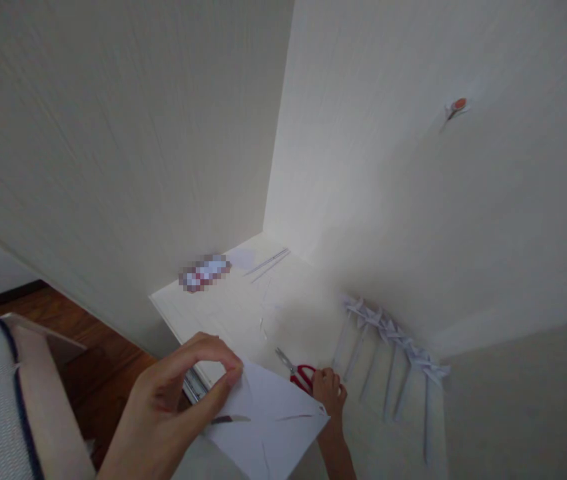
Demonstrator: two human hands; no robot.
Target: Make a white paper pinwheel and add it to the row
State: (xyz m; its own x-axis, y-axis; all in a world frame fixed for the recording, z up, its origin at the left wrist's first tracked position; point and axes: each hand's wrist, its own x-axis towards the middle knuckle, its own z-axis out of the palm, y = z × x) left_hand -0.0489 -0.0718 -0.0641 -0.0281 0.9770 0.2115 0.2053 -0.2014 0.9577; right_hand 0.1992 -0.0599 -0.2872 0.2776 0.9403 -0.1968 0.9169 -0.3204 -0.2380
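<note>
Left hand (176, 400) pinches a slit paper square (270, 395), nearside of the scissors (294, 368).
Slits look cut, folding seemingly remains; right hand (330, 392) at the scissors' handles, grip unclear; paper pinwheels (390, 329) lie right of the scissors.

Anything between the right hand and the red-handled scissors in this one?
Nothing visible: the right hand is right at the handles of the scissors. The white paper pinched in the left hand overlaps part of the right hand in view, so whether it grips them is unclear.
</note>
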